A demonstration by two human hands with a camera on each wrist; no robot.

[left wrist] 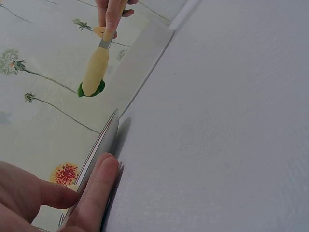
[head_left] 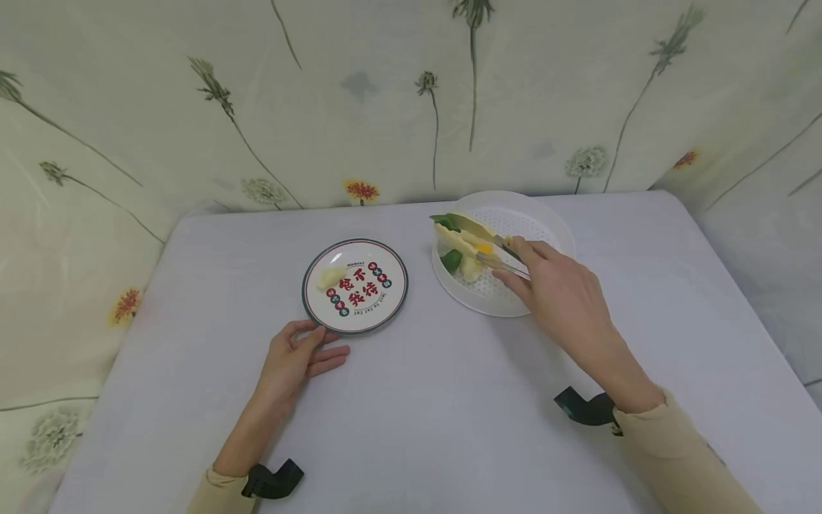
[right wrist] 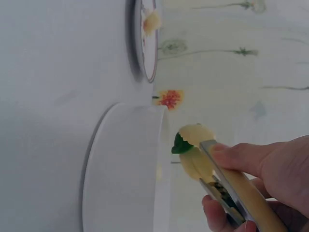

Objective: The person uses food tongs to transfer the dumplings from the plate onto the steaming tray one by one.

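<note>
White tablecloth (head_left: pixel 449 400) (slightly wrinkled); floral curtain (head_left: pixel 359 93) backdrop behind table.

- The left hand (head_left: pixel 297 360) lies low on its side, palm turned inward, fingers straight and loosely together, thumb uppermost.
- The left forearm runs back toward the body, a beige sleeve at its wrist.
- The right hand (head_left: pixel 561 289) reaches forward, fingers and thumb curled in a pinch.
- The right forearm stretches out, its sleeve beige.

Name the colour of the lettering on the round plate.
Red lettering on the round white plate, clearest in the head view.
</note>
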